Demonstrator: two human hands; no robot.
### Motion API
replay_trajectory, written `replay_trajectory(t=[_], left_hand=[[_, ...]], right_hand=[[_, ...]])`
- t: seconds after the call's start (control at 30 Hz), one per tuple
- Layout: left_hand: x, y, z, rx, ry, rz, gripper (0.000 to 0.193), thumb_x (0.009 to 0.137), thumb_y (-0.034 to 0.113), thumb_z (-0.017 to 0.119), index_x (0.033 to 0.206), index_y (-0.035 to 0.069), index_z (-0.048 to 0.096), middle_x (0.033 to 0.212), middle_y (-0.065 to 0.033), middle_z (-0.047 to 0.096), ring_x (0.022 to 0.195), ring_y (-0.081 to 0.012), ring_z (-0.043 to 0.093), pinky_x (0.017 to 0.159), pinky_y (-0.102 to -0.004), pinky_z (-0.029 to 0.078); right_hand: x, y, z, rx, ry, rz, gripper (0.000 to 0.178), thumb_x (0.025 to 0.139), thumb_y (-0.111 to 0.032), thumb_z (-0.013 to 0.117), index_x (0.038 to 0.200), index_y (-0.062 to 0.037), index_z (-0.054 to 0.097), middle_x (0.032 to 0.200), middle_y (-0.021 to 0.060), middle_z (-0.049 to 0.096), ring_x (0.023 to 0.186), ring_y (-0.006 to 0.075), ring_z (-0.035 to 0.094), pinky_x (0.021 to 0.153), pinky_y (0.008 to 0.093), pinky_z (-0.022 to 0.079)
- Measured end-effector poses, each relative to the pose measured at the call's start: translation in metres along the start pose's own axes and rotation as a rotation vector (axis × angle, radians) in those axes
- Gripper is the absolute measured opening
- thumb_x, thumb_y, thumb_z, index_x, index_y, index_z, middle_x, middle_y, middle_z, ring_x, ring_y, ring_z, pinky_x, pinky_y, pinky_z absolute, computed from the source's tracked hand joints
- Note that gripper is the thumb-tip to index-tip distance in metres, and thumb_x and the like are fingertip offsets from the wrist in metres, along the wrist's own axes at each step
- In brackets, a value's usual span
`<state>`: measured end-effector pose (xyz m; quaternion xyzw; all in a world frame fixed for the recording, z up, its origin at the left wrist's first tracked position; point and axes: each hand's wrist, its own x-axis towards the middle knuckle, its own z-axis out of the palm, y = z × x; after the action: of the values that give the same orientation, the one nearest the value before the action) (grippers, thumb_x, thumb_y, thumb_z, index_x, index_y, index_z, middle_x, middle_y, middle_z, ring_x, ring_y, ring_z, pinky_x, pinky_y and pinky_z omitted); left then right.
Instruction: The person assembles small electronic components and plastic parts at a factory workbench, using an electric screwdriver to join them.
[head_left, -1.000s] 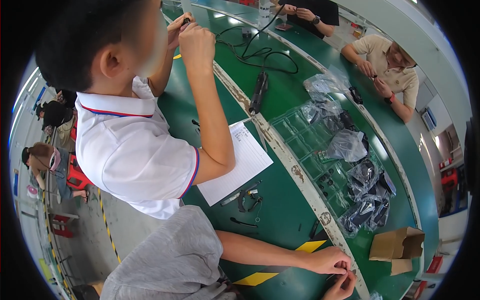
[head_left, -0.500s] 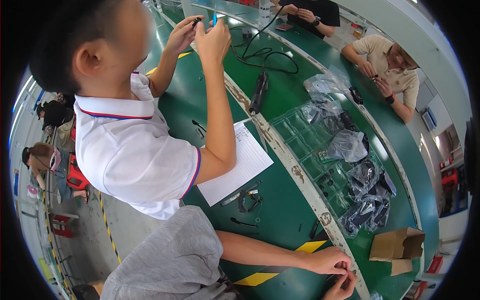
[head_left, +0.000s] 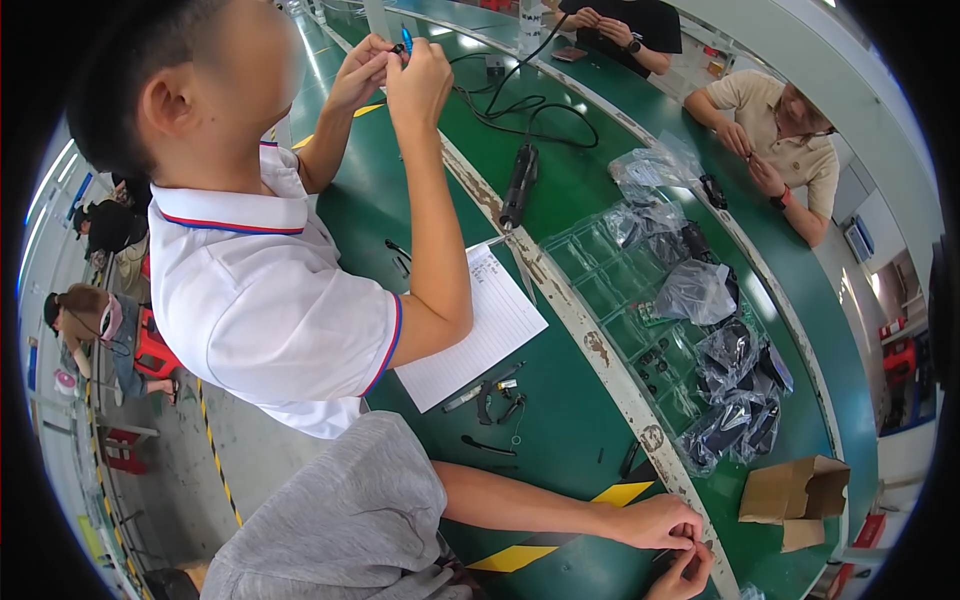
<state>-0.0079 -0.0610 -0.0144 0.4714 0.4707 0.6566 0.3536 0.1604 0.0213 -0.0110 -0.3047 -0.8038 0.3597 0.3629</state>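
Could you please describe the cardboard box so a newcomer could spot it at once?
On the green table, follow the chipped white rail to the lower right. Just right of it, below the clear plastic bags, sits the cardboard box. It is brown and open, unlike those shiny bags.

Small dark piece (head_left: 707, 544), mostly hidden, pinched between fingers (head_left: 690, 566)

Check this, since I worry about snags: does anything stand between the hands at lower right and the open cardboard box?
Only the chipped white rail, right by the hands, crosses that line; nothing else visible stands before the cardboard box.
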Motion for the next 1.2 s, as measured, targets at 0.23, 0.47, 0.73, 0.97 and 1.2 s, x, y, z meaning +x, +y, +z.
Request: replay_trajectory(t=[0.23, 0.47, 0.73, 0.97, 1.2], left_hand=[[0.000, 0.002, -0.001, 0.010, 0.006, 0.004, 0.011, 0.089, 0.012, 0.070, 0.094, 0.003, 0.067, 0.079, -0.0082, 0.071, 0.069, -0.0217, 0.068, 0.063, -0.0341, 0.052], [-0.001, 0.002, -0.001, 0.013, 0.005, 0.002, 0.011, 0.089, 0.012, 0.070, 0.095, 0.003, 0.067, 0.079, -0.0078, 0.071, 0.068, -0.0213, 0.068, 0.062, -0.0336, 0.052], [-0.003, 0.002, -0.003, 0.024, 0.006, -0.016, 0.011, 0.089, 0.012, 0.070, 0.094, 0.003, 0.067, 0.082, -0.0077, 0.072, 0.070, -0.0214, 0.070, 0.062, -0.0336, 0.053], [0.001, 0.003, -0.001, 0.025, -0.004, -0.001, 0.011, 0.089, 0.012, 0.070, 0.094, 0.003, 0.067, 0.082, -0.0078, 0.072, 0.070, -0.0216, 0.069, 0.063, -0.0338, 0.053], [0.000, 0.003, -0.001, 0.020, -0.004, -0.002, 0.011, 0.089, 0.012, 0.070, 0.095, 0.003, 0.067, 0.081, -0.0086, 0.072, 0.071, -0.0222, 0.070, 0.063, -0.0339, 0.053]], right_hand=[[0.001, -0.004, 0.000, -0.039, 0.004, -0.018, 0.015, 0.098, -0.005, 0.065, 0.105, 0.0070, 0.068, 0.101, 0.0166, 0.071, 0.086, 0.0230, 0.067, 0.077, 0.0345, 0.059], [0.003, -0.011, 0.000, -0.066, -0.008, -0.031, 0.014, 0.098, -0.005, 0.065, 0.104, 0.0067, 0.068, 0.100, 0.0161, 0.072, 0.085, 0.0223, 0.067, 0.077, 0.0342, 0.059], [0.002, -0.008, 0.005, -0.050, -0.006, -0.030, 0.014, 0.098, -0.005, 0.065, 0.104, 0.0067, 0.069, 0.099, 0.0155, 0.072, 0.084, 0.0215, 0.068, 0.075, 0.0341, 0.059], [0.004, -0.007, 0.002, -0.039, 0.025, -0.049, 0.014, 0.097, -0.006, 0.066, 0.104, 0.0065, 0.069, 0.098, 0.0150, 0.072, 0.084, 0.0207, 0.067, 0.075, 0.0333, 0.059], [0.002, -0.004, 0.002, -0.023, 0.030, -0.020, 0.014, 0.097, -0.006, 0.066, 0.103, 0.0062, 0.069, 0.098, 0.0145, 0.072, 0.083, 0.0203, 0.067, 0.074, 0.0327, 0.059]])
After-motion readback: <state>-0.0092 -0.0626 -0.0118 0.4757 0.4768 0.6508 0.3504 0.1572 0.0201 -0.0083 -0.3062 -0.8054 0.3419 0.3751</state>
